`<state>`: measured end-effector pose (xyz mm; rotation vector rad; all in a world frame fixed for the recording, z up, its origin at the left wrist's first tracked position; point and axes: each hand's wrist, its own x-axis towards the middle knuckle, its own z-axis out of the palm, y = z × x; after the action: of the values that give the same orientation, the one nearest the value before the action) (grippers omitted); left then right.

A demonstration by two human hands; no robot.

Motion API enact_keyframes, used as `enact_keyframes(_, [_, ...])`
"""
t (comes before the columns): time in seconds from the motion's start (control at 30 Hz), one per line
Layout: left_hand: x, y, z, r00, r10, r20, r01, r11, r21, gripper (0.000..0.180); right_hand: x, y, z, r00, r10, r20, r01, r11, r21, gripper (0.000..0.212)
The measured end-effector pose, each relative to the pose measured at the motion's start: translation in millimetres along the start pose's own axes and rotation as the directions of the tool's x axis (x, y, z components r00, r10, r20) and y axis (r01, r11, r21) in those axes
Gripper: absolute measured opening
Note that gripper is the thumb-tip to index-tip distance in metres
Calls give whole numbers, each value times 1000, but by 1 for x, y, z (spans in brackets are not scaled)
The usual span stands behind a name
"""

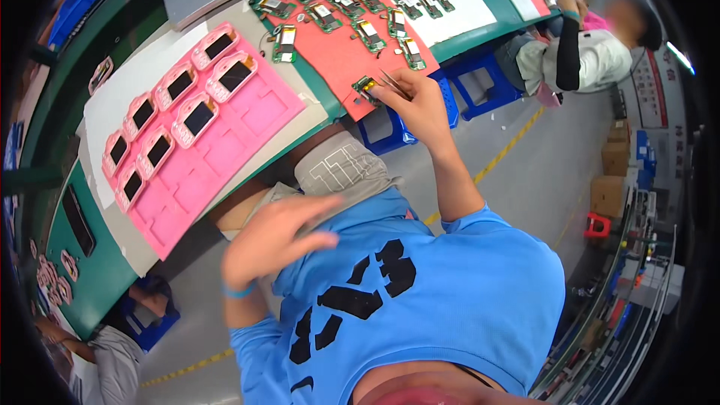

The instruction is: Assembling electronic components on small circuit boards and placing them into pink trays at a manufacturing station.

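My right hand is closed around a pair of dark tweezers at the front edge of the red sheet. At its thumb and fingertips is a small green circuit board with a yellow part; whether the board is gripped or only touched I cannot tell. My left hand, slightly blurred, hovers over my lap with fingers stretched out, thumb apart and nothing in it. Several more circuit boards with silvery parts lie on the red sheet. To the left, pink device housings with dark screens sit in a pink recessed tray.
Further boards rest on a white sheet along the green bench. Blue stools stand beside the bench. A co-worker sits at the upper right; another person is at the lower left. A dark flat object lies at left.
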<state>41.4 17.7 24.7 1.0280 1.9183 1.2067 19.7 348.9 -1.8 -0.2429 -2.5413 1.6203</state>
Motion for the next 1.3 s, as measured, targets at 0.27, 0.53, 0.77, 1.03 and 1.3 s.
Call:
enact_keyframes(0.27, [49, -45, 90, 586, -153, -796, -400, 799, -449, 44, -56, -49, 76, 840, 13, 543, -295, 850, 437, 15])
enact_keyframes(0.53, [-20, -48, 82, 377, -494, -783, -575, 538, -616, 29, 30, -71, 119, 854, -373, 363, 451, 879, -158, 32])
enact_keyframes(0.77, [-38, -47, 81, 288, -551, -783, -544, 579, -607, 31, 78, -46, 150, 735, -565, 374, 672, 682, -290, 28])
enact_keyframes(1.03, [-47, -53, 63, 488, -463, -740, -487, 559, -671, 21, -1, -65, 98, 860, -348, 373, 384, 923, -22, 16])
enact_keyframes(1.3, [17, -6, -8, 607, -448, -656, -45, 805, -592, 19, -2, -9, 56, 901, -43, 431, -140, 913, 383, 24])
